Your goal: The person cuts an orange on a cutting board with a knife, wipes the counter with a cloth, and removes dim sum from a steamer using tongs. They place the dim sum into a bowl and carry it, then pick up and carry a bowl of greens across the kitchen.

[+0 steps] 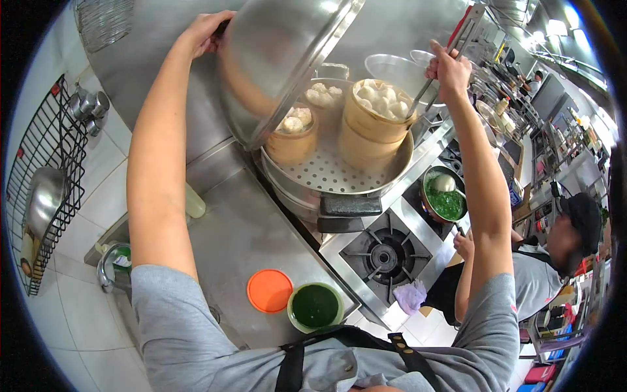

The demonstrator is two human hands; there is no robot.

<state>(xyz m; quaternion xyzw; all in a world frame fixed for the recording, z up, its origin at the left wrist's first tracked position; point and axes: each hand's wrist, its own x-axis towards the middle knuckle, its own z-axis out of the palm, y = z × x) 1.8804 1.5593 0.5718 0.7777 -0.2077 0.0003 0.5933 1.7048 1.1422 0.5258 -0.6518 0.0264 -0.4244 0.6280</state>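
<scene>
My left hand (206,34) grips the dark knob of a large domed metal lid (264,62), tilted up beside the steamer pot (287,186). Tongs (431,78) are in my right hand (449,70), their tips at the rim of a bamboo steamer basket (372,140). White dumplings (382,98) fill that basket's top, and it stands on the pot's perforated metal tray (320,173). A smaller bamboo basket (290,147) with dumplings sits to its left. More dumplings (323,95) show behind, their basket partly hidden by steam.
Right of the pot is a gas burner (382,255) with a purple cloth (410,297) near it. A co-worker (548,255) holds a pan (444,196) of green food. An orange lid (269,291) and a bowl of dark green liquid (316,306) are on the steel counter (241,228).
</scene>
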